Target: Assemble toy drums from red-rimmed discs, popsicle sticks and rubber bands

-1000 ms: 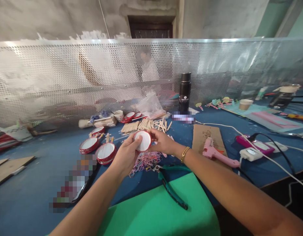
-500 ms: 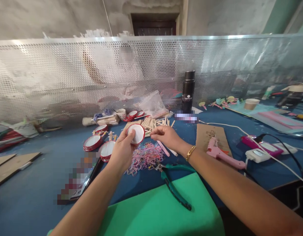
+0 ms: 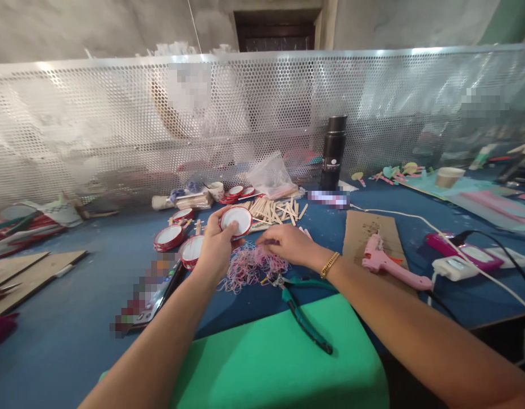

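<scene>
My left hand (image 3: pixel 216 245) grips a small round drum-like piece (image 3: pixel 240 217) with a white face and a red rim, thumb pressed on the face. My right hand (image 3: pixel 293 244), with a gold chain bracelet at the wrist, is over a tangled heap of pink, purple and blue rubber bands (image 3: pixel 247 270). Its fingers are curled together at the heap's upper edge; what is between them is hidden. Teal-handled pliers (image 3: pixel 302 324) lie just in front, partly on a green padded surface (image 3: pixel 262 363). Similar red-rimmed rounds (image 3: pixel 168 236) with wooden sticks sit left of my left hand.
Behind my hands lie loose wooden sticks (image 3: pixel 273 210) and a plastic bag (image 3: pixel 271 176). A black bottle (image 3: pixel 334 153) stands by the perforated metal screen (image 3: pixel 262 113). To the right, a pink glue gun (image 3: pixel 390 264) rests on cardboard (image 3: pixel 356 233), near cables. A phone (image 3: pixel 155 295) lies left.
My right hand has lowered from above the sticks to the rubber bands. My left hand still holds the round piece. The whole view has shifted slightly.
</scene>
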